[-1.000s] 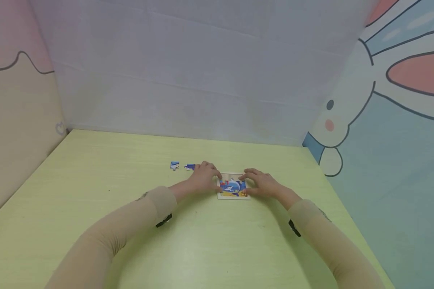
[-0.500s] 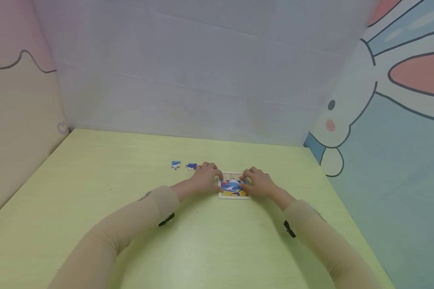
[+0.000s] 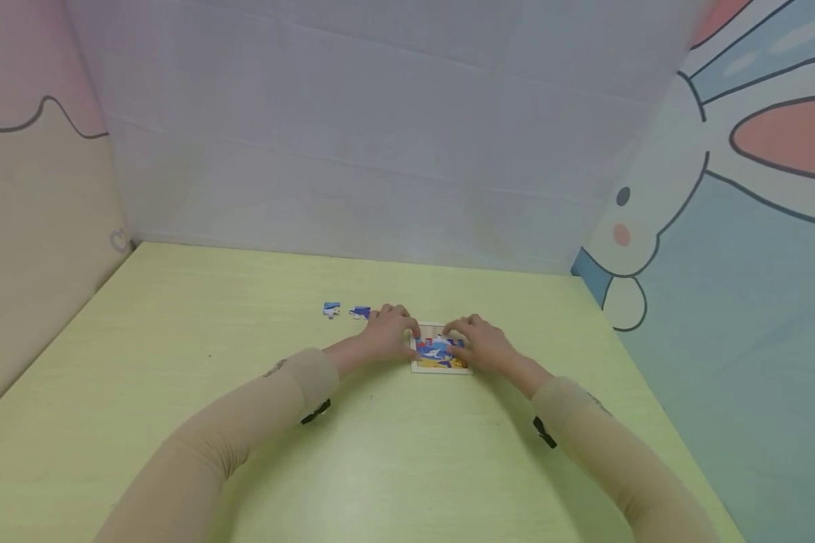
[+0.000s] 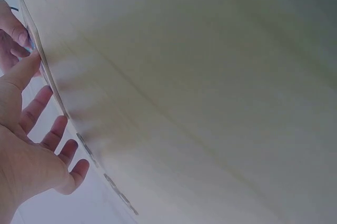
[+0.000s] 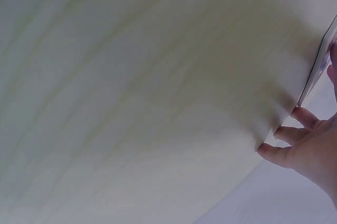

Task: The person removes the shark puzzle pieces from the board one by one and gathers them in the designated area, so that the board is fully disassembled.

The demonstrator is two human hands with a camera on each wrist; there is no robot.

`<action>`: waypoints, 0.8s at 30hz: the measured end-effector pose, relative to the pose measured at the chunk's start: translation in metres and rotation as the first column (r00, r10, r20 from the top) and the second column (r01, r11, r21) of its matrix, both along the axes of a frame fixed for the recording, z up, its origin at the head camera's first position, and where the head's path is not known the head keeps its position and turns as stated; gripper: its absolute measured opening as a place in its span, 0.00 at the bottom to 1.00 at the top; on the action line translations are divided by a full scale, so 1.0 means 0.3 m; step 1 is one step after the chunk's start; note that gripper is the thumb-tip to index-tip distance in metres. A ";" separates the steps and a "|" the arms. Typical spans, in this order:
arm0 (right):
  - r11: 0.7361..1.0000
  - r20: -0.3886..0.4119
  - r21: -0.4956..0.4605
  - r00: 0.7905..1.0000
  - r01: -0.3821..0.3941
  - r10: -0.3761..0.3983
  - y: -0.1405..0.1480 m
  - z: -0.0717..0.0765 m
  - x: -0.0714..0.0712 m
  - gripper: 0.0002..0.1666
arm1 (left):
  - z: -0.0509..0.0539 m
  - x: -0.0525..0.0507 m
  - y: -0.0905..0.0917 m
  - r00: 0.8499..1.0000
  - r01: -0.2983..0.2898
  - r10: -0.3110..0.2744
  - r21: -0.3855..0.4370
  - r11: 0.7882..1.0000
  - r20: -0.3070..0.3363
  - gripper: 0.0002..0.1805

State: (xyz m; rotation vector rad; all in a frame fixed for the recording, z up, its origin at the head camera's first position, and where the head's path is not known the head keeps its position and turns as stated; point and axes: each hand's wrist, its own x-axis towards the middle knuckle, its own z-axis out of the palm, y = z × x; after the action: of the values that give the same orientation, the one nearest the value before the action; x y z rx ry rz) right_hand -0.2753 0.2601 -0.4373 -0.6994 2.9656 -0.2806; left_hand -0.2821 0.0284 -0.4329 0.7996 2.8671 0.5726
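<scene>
Two hands flank a small framed puzzle [image 3: 440,371] that lies flat on the pale yellow-green bench [image 3: 380,467], its white rim between them. The left hand [image 3: 385,333] is at the left rim, forefinger at the upper part of that side and thumb lower down, with a clear gap between the two. In the left wrist view its fingers [image 4: 54,133] are spread, the thumb tip against the frame's edge and the others fanned out along the bench surface.

The right hand [image 3: 487,345] is at the right side, forefinger and thumb arched apart, their tips reaching inward over the rim. Whether they touch a piece there is too small to tell. The right wrist view shows three of its fingers [image 5: 289,135] spread, tips down on the bench just beside the frame's edge.

Within the frame, the joined pieces [image 3: 437,350] show a blue scene with a white sea creature and yellow along the near side; bare wood-coloured backing shows along the far side. Beyond the left hand lie two loose pieces: a blue-and-white one [image 3: 331,310] apart from the fingers, and a dark blue one [image 3: 361,312] just beside them. A rabbit drawing [image 3: 641,173] decorates the right wall.
</scene>
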 end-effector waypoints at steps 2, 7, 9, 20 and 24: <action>1.000 0.013 -0.001 1.000 -0.027 0.027 0.004 0.004 0.003 0.23 | 0.002 0.001 0.001 1.000 -0.003 0.003 0.003 1.000 -0.001 0.19; 0.998 0.046 0.012 0.997 -0.058 0.058 0.012 0.015 0.012 0.25 | 0.001 0.000 0.002 1.000 -0.007 0.007 -0.004 1.000 0.004 0.18; 0.998 0.047 0.025 0.997 -0.062 0.061 0.014 0.018 0.014 0.26 | 0.001 -0.001 0.003 1.000 -0.007 0.007 -0.001 1.000 0.008 0.18; 0.997 0.045 0.049 0.997 -0.065 0.063 0.013 0.019 0.014 0.30 | 0.001 -0.002 0.005 1.000 0.011 -0.011 0.017 1.000 -0.010 0.19; 0.997 0.049 0.048 0.997 -0.060 0.058 0.013 0.017 0.016 0.30 | -0.001 -0.008 0.009 0.998 0.040 -0.039 0.021 0.999 -0.051 0.20</action>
State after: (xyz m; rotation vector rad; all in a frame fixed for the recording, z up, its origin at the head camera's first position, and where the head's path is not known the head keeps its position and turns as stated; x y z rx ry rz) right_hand -0.2706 0.2640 -0.4321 -0.7616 2.8907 -0.2166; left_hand -0.2846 0.0310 -0.4331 0.8846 2.8883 0.5884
